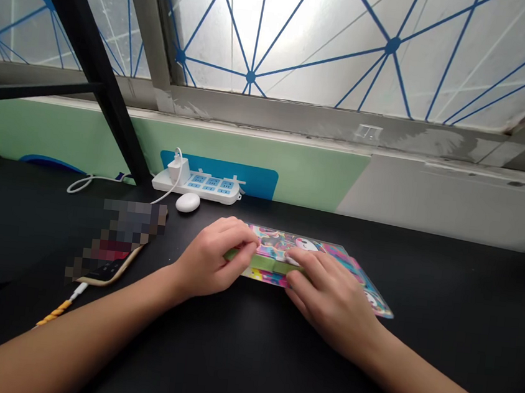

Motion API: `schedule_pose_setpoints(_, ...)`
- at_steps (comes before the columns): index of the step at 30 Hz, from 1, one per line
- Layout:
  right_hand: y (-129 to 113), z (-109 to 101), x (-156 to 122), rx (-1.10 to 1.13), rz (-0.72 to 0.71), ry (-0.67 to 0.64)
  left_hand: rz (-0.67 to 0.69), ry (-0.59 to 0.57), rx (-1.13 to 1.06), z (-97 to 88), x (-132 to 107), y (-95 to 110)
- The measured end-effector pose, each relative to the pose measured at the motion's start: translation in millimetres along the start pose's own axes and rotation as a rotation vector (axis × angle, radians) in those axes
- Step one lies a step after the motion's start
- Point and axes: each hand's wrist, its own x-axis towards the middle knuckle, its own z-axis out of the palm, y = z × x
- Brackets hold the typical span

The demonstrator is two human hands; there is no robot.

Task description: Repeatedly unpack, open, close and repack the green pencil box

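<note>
A flat, glossy sheet [281, 239] with colourful cartoon print lies on the black table, partly covered by my hands. Across its near side runs a light green strip [267, 263], with more bright print showing below it. My left hand [216, 257] is closed at the strip's left end, thumb and fingertips pinched together. Over the strip's right part, my right hand [332, 291] curls its fingers and thumb around the edge. Beneath that hand, a second printed sheet [377, 302] sticks out to the right. What lies between the fingertips is partly hidden.
A phone [114, 268], partly blurred out, lies left with a charging cable [56, 312]. Behind are a white power strip [198, 183] with a plugged-in charger and a small white rounded case [187, 202]. A black frame post [93, 66] slants at the left, before the window.
</note>
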Motion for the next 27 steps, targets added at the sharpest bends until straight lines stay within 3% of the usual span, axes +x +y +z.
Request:
schedule_pose_setpoints(2,-3,0,1,0.022,-0.041,-0.026,0.025,-0.085,0.08,-0.6,1,-1)
schedule_pose_setpoints(8,-10,2,2,0.067,-0.114,-0.064,-0.148,-0.292,0.106,-2.1,1,-11)
schedule_pose_setpoints(13,-8,6,0,0.086,-0.125,-0.066,-0.11,-0.435,0.241,-4.9,3,-12)
schedule_pose_setpoints(18,-6,9,0,0.127,-0.122,-0.028,-0.076,-0.49,0.355,-5.7,5,-10)
schedule_pose_setpoints(27,-10,8,-1,0.286,-0.044,-0.069,-0.033,-0.493,0.375,-4.7,3,-13)
